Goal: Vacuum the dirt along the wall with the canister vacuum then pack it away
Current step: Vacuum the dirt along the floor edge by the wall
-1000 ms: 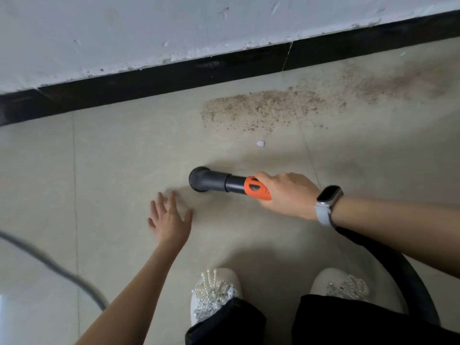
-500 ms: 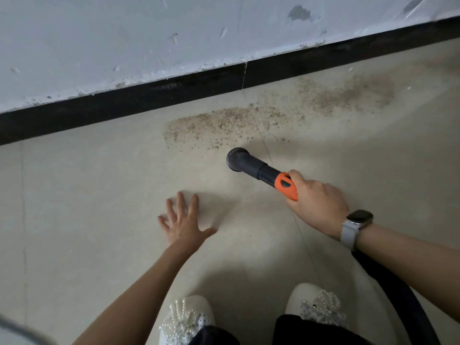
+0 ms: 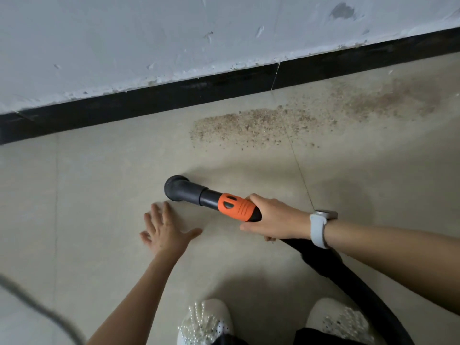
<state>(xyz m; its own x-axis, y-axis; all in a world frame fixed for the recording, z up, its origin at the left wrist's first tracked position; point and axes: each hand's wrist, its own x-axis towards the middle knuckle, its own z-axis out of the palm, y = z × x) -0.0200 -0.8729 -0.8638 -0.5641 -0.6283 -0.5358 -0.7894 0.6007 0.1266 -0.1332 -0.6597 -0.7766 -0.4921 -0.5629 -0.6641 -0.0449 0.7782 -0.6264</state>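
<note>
My right hand (image 3: 276,219) grips the vacuum wand by its orange collar (image 3: 236,207). The wand's black nozzle (image 3: 179,188) points left and down at the beige floor tile, a short way in front of the brown dirt patch (image 3: 251,127). That dirt lies along the black skirting (image 3: 154,95) and thins out in a fainter smear (image 3: 388,100) to the right. From my right hand the black hose (image 3: 348,282) runs back to the lower right. My left hand (image 3: 166,231) hovers with its fingers spread, just below the nozzle, holding nothing. The canister is out of view.
A scuffed white wall (image 3: 174,33) rises above the skirting. A blurred grey cable (image 3: 37,310) crosses the lower left corner. My two white beaded shoes (image 3: 206,322) stand at the bottom edge, on beige tiles with thin joints.
The nozzle has pulled back from the edge of the dirt toward me and swung to point left. My left hand stays spread beneath it. The view has shifted left.
</note>
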